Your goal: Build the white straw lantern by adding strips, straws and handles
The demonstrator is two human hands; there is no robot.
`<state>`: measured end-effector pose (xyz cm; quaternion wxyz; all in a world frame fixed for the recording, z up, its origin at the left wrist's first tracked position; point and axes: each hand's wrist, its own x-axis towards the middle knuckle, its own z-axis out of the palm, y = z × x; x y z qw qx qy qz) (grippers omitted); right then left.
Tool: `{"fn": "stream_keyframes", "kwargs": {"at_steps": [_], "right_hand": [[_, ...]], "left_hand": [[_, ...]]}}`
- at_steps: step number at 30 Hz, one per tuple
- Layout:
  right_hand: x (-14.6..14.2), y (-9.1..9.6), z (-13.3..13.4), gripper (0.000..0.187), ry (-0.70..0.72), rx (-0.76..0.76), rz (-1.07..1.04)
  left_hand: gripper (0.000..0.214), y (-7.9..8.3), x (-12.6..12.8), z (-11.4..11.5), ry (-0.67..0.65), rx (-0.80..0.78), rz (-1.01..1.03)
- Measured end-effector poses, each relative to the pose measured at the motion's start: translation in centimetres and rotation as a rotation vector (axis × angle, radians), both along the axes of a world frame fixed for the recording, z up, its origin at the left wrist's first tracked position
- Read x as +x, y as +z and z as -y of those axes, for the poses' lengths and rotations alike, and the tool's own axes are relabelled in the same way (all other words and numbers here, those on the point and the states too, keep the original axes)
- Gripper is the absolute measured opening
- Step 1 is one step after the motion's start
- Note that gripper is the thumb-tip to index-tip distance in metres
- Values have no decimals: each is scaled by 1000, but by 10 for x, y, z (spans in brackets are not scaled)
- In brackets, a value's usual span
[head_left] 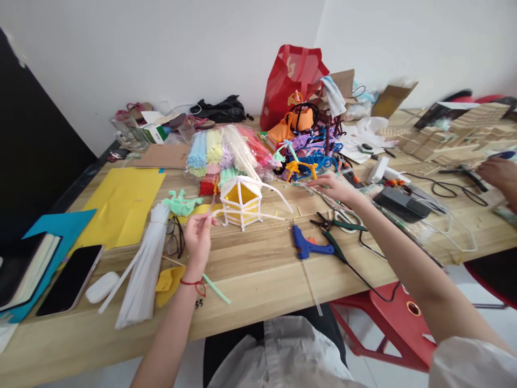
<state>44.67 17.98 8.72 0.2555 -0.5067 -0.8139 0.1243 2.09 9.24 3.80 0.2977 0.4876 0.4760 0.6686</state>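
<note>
My left hand [197, 237] is closed in a pinch on one end of a white pipe cleaner [272, 216]. That strip runs rightward in front of a small white-framed lantern [241, 223] with yellow panels, which stands upright on the table. Another white strip [280, 196] curves out from the lantern's top. Reaching out to the right, my right hand [332, 187] has its fingers stretched over thin patterned strips near the pliers; nothing shows in it. Between my arms lie a blue hot glue gun [307, 245] and green-handled cutters [325, 223].
Bagged coloured pipe cleaners [226, 148] and a red bag [293, 81] stand behind. A bundle of white strips [145, 269], glasses [175, 237], yellow sheets [123, 199] and a phone [70, 280] lie left. A black cable [363, 280] hangs off the edge. Another person's hand [501, 175] works at far right.
</note>
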Motion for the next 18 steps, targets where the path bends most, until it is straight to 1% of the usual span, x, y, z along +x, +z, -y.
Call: {"fn": "stream_keyframes", "kwargs": {"at_steps": [3, 6, 10, 13, 15, 16, 18], "right_hand": [[-1, -1, 0, 26, -84, -41, -117], [-11, -2, 5, 30, -162, -60, -254], [-37, 4, 19, 40, -161, -81, -408], [-65, 14, 38, 47, -92, -131, -536], [-85, 22, 54, 51, 24, -218, -741], [-96, 26, 63, 55, 85, -245, -806], [-117, 35, 82, 67, 196, -266, -871]], "left_hand": [[25, 2, 2, 1, -17, -7, 25], [25, 2, 2, 1, -32, -16, 53], [24, -1, 0, -1, -57, -28, 74], [23, -2, 0, -1, -105, -48, 88], [22, -2, 0, -2, -171, -66, 146], [22, -2, 0, -2, -220, -74, 197], [24, -1, 0, -3, -317, -82, 296]]}}
